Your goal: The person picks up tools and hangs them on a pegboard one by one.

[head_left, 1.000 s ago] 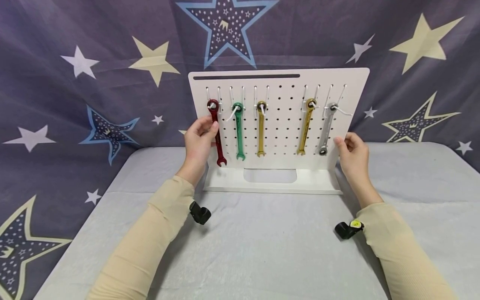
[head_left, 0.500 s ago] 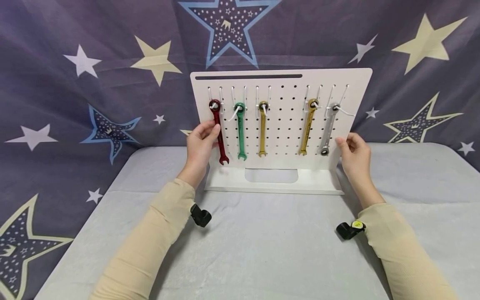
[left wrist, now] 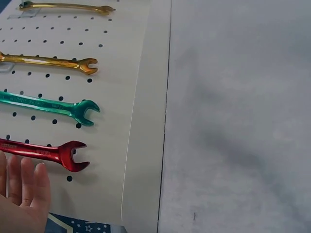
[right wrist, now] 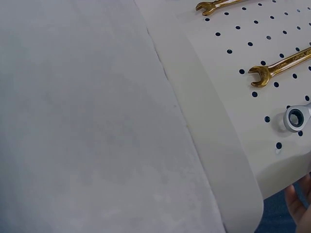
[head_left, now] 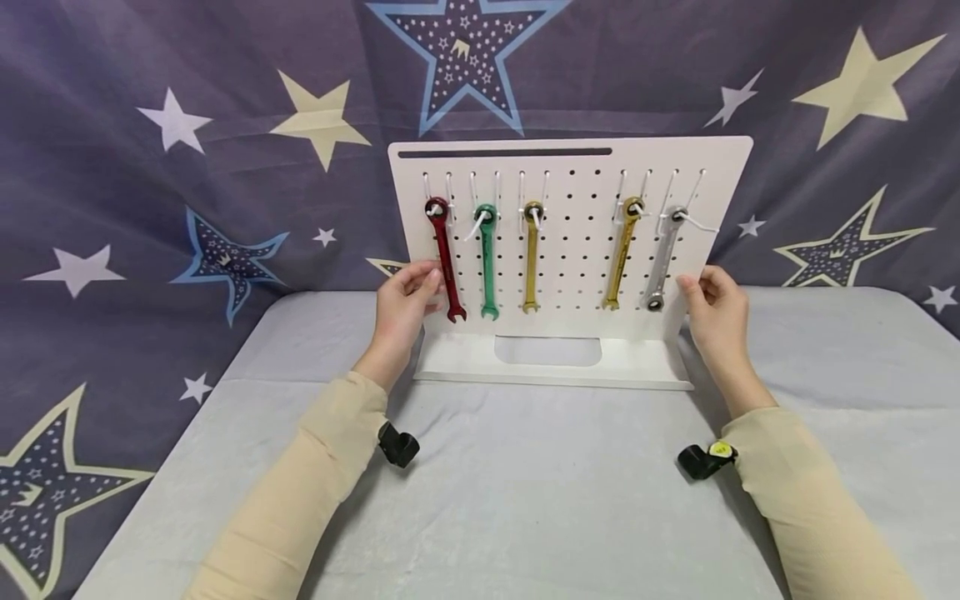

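Note:
A white pegboard (head_left: pixel 581 275) stands on the table, with several combination wrenches hanging from its white hooks. At its left edge is my left hand (head_left: pixel 401 317), fingers fairly straight beside the red wrench (head_left: pixel 447 262); in the left wrist view the fingertips (left wrist: pixel 41 170) lie just below that wrench's shaft, with nothing held. My right hand (head_left: pixel 718 321) holds the board's right edge, thumb in front and fingers partly hidden behind it. Nearest to it hangs the silver wrench (head_left: pixel 662 258), ring end down. Between hang a green wrench (head_left: pixel 488 262) and two gold ones, one gold wrench (head_left: pixel 531 262) left and another gold wrench (head_left: pixel 621 258) right.
The board's base has a low front lip (head_left: pixel 555 383) and a cut-out slot (head_left: pixel 547 350). A pale grey cloth (head_left: pixel 547 492) covers the table. Behind hangs a dark star-patterned curtain (head_left: pixel 240 83). Between the middle and right gold wrenches, the board shows bare holes.
My left hand has let go of the red wrench and moved slightly down and away; the wrench now hangs straighter on its hook. My right hand keeps its place on the board's edge.

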Demonstrator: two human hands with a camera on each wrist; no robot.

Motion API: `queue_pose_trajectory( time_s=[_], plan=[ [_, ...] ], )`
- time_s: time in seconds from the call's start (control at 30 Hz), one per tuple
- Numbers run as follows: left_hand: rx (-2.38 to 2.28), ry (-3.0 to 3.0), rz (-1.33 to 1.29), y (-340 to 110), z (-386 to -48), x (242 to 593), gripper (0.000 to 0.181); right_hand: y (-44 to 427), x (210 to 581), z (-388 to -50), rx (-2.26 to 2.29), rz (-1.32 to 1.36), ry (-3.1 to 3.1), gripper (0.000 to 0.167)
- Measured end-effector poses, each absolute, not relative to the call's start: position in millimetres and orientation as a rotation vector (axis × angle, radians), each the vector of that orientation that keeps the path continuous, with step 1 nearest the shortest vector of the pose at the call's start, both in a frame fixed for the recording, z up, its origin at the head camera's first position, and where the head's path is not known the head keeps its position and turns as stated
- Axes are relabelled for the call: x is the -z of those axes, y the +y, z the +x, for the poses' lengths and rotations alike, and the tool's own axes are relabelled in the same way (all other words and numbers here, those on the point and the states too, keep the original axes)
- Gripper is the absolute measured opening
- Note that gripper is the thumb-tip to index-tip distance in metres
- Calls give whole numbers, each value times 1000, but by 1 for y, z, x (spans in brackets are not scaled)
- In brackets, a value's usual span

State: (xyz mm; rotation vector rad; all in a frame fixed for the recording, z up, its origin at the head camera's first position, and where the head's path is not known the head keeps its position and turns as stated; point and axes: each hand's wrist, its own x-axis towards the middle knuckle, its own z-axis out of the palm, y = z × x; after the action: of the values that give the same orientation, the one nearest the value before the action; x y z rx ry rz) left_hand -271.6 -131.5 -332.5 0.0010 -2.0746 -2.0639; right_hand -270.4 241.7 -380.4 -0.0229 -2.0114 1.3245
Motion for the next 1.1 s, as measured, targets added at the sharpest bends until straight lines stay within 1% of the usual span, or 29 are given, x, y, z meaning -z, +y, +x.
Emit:
queue_pose_trajectory(
  time_s=[0.4, 0.6, 0.8, 0.93, 1.1],
  plan=[
    [1999, -2214, -24, -139, -258, 334, 32, 236, 375, -269, -1353, -33, -2063, 23],
    [1937, -2325, -45, -146, -244, 330, 32, 239, 367, -272, -1457, 9, -2137, 25],
    [1916, -2449, -126, -150, -227, 328, 32, 247, 360, -273, -1502, 41, -2245, 27],
    [1900, -2488, -177, -152, -215, 328, 33, 256, 352, -270, -1508, 59, -2326, 32],
    [1831, -2543, -219, -156, -198, 329, 31, 265, 344, -265, -1435, 42, -2514, 47]
  ],
)
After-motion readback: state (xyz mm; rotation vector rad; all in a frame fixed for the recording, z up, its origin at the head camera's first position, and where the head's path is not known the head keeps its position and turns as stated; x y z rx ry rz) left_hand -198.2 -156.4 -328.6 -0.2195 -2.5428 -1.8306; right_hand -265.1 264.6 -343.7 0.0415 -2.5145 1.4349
